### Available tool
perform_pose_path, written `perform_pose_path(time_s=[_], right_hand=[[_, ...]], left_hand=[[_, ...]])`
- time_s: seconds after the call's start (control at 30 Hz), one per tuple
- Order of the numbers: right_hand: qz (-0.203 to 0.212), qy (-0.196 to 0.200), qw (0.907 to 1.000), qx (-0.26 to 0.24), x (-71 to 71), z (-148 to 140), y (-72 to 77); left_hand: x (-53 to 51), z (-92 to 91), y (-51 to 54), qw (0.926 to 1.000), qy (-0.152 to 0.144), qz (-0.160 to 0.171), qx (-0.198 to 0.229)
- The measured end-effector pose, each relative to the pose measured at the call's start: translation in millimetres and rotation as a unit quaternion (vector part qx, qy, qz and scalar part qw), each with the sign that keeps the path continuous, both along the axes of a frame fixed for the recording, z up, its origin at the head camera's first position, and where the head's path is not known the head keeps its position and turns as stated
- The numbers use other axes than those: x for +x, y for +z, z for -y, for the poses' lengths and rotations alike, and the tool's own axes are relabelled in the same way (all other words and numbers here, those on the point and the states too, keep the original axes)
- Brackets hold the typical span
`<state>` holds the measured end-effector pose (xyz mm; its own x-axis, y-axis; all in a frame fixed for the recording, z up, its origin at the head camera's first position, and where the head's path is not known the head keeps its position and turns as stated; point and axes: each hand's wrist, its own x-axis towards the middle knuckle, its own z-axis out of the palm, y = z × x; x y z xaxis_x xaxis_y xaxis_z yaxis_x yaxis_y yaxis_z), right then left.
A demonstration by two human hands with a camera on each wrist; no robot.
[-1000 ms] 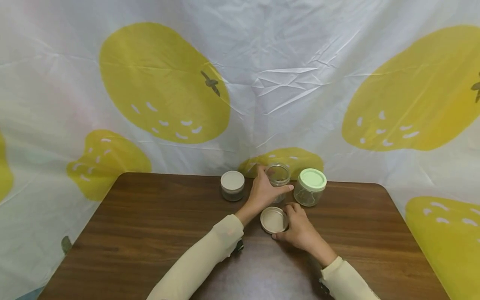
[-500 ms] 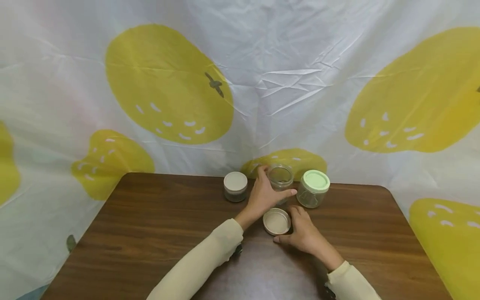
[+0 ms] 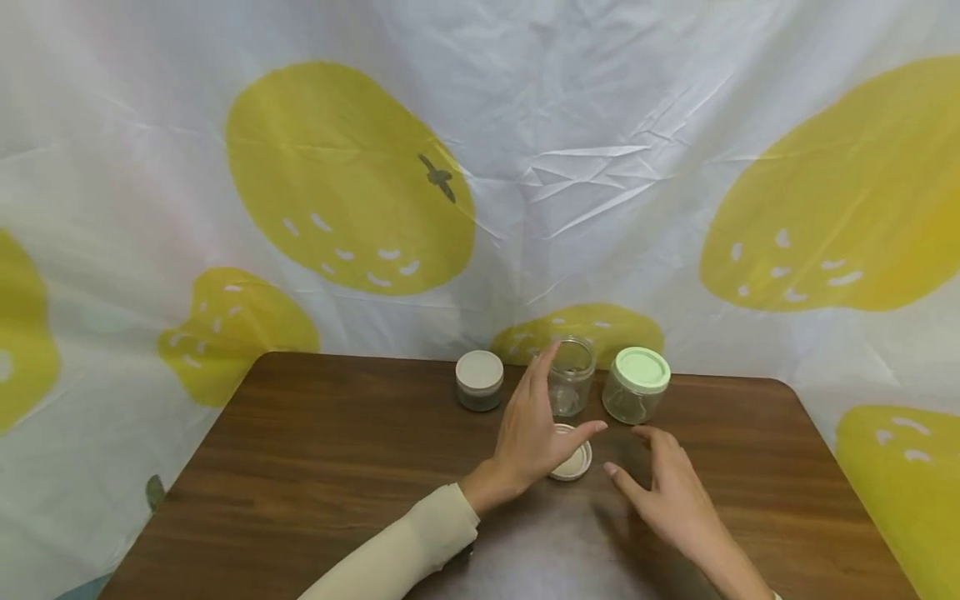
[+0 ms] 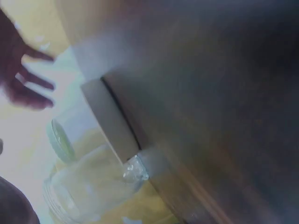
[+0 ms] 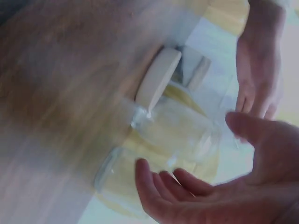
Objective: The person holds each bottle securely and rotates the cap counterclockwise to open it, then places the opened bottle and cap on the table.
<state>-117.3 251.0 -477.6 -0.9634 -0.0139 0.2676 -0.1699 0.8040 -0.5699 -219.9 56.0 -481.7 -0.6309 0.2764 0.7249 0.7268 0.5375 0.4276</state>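
Observation:
An uncapped clear jar (image 3: 573,390) stands upright near the table's back edge. In front of it a beige lid (image 3: 577,463) lies on the tabletop with its hollow side up. My left hand (image 3: 528,433), fingers extended and thumb out, hovers over the lid's left part and hides some of it. To the right of the lid, my right hand (image 3: 671,492) is apart from it, thumb and fingers spread around nothing. The right wrist view shows the lid (image 5: 159,77) beside the clear jar (image 5: 182,130), with the fingers of my right hand (image 5: 205,198) loosely bent and holding nothing.
A jar with a pale green lid (image 3: 641,370) stands right of the uncapped jar. On the left is a smaller jar with a whitish lid (image 3: 479,370). Behind the brown wooden table (image 3: 360,433) hangs a white cloth (image 3: 585,100) with yellow fruit prints.
My right hand has let go of the lid and drawn back to the right. My left hand has left the clear jar and come nearer, over the lid. The view has shifted slightly.

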Motion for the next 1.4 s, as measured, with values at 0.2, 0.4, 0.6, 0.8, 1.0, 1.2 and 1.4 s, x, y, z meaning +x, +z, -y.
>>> perform_pose_path(time_s=[0.2,0.4,0.6,0.8,1.0,1.2,1.4], right_hand=[[-0.082,-0.096,0.9846,-0.121,1.1,-8,9.6],[-0.164,-0.141,0.9474,-0.236,-2.2,-6,15.5],[-0.104,-0.153,0.8975,-0.4,-12.1,-3,27.3],[-0.04,-0.181,0.8256,-0.533,-20.5,-1,33.2],[-0.027,-0.179,0.8373,-0.516,-40.3,-9,28.3],[0.036,-0.172,0.834,-0.523,-63.2,-17,18.4],[0.086,-0.149,0.8474,-0.502,-78.2,-23,9.0]], left_hand=[[18.4,-14.5,-4.6,0.9945,-0.098,-0.024,0.027],[33.6,-37.6,1.5,0.9769,-0.139,0.154,0.051],[35.0,-56.6,8.6,0.9468,-0.114,0.295,0.062],[30.9,-80.2,2.8,0.9335,-0.078,0.339,0.088],[18.9,-108.7,-1.5,0.8959,-0.024,0.404,0.184],[3.5,-126.1,-6.4,0.8883,0.007,0.406,0.214],[-5.6,-136.4,-14.3,0.8872,0.028,0.406,0.217]])
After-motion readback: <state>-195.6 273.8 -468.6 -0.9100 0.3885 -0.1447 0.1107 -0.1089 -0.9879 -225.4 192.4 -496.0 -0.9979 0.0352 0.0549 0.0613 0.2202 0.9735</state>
